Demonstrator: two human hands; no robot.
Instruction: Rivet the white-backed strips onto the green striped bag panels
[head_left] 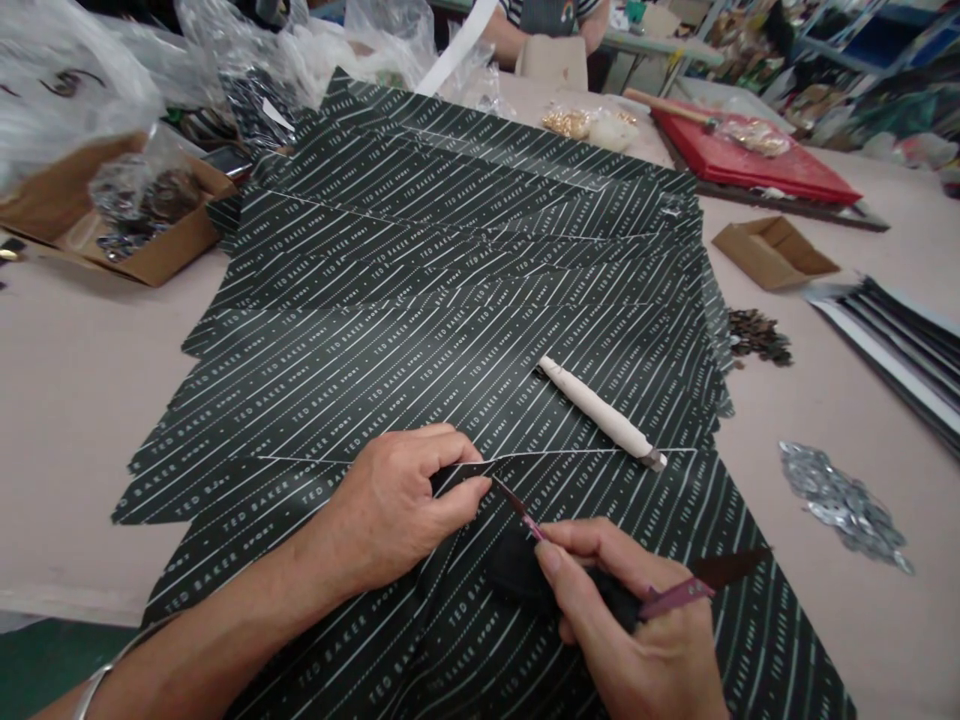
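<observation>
Far left on the desk (67, 400) I log a brown cardboard box (161, 250) of dark metal bits, with clear plastic bags (67, 70) piled behind it. Centre: a fanned stack of dark striped printed sheets (450, 280), overlapping and spread toward me. My left hand (397, 510) is closed in a pinch on the cut edge of the nearest sheet, thumb and fingers holding a small flap down. Just right of it, my right hand (630, 620) is clenched around a thin pink-handled blade (525, 515), its tip touching the sheet right beside the left thumb. To do this well, I judge the left pinch should keep the paper taut and flat while the blade runs shallow, angled away from the thumb. Above the hands, a white-handled tool (600, 412) lies loose on the stack. Further right: a small open cardboard tray (772, 250), a heap of dark eyelets (757, 335), a heap of silver washers (844, 500), a red board (750, 160), and another person's arms (510, 35) at the far edge.
</observation>
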